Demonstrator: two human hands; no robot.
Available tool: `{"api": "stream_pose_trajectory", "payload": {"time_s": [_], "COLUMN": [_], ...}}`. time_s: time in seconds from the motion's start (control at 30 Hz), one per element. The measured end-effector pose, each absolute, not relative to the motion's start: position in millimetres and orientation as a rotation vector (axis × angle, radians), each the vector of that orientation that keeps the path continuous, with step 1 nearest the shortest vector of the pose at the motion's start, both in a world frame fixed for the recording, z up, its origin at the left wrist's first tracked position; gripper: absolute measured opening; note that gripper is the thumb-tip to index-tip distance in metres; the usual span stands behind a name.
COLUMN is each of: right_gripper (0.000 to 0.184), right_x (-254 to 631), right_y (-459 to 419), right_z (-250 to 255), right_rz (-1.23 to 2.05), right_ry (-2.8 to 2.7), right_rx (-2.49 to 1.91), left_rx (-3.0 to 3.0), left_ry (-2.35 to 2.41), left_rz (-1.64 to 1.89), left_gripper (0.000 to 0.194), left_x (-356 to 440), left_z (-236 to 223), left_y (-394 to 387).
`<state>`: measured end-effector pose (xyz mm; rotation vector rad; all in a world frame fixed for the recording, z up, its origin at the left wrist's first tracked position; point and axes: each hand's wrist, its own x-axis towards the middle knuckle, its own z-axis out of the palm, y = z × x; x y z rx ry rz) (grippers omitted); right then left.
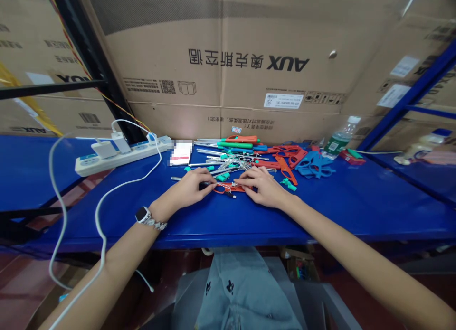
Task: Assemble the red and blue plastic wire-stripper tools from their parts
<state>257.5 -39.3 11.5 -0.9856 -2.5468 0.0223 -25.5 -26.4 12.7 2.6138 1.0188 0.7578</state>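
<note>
- Two hands at work, one watch (pixel 144 216) on the left wrist.
- Left hand (pixel 194 185): thumb and forefinger nearly meeting, pinched on one dark piece (pixel 204 184).
- Right hand (pixel 263 185): fingers bent, small gap to thumb, over the right end of the orange shell; firm grip or mere touch, cannot tell.
- One orange shell (pixel 230 187) lies between the two sets of fingertips, thin white wires (pixel 223 184) across it; one small connector (pixel 233 196) at its near edge.
- Just beyond the fingers: rods (pixel 228 165) and teal clips (pixel 223 177), heaped, too tangled to count.
- Behind those, three handles stacked: orange (pixel 242 138), green (pixel 233 145), blue (pixel 238 150).
- Right of the right fingers: several red-orange shells (pixel 285 168), then a blue pile (pixel 313 166), overlapping.
- Containers: two bottles, far right of the fingers, one green-labelled (pixel 337 144), one blue-capped (pixel 429 145); contents unclear. Below the table, one box (pixel 302 263) with coloured bits inside.
- Left of the left fingers: one power strip (pixel 124 159), two white adapters (pixel 104 149) in it.
- Large carton (pixel 160 45) facing the fingers: "AUX 奥克斯空调", upside down.
</note>
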Motion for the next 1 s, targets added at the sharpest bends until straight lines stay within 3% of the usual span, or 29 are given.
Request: {"api": "stream_pose_trajectory", "payload": {"time_s": [0.37, 0.53, 1.0], "right_gripper": [0.035, 0.035, 0.036], "right_x": [256.5, 257.8, 259.6], "right_y": [-49.7, -53.7, -53.3], "right_z": [15.2, 15.0, 13.6], "right_rz": [-0.176, -0.308, -0.362], "right_ry": [-2.619, -2.627, -2.633], "right_rx": [-1.048, -1.064, -1.055], "left_rx": [2.685, 2.742, 2.905], "left_ry": [0.912, 0.82, 0.723], "left_rz": [0.85, 0.736, 0.599], "left_gripper": [0.023, 0.028, 0.012], "left_x": [-13.1, -8.6, -4.3], "left_z": [20.7, 24.5, 17.2], "left_y": [-33.6, -39.6, -29.8]}}
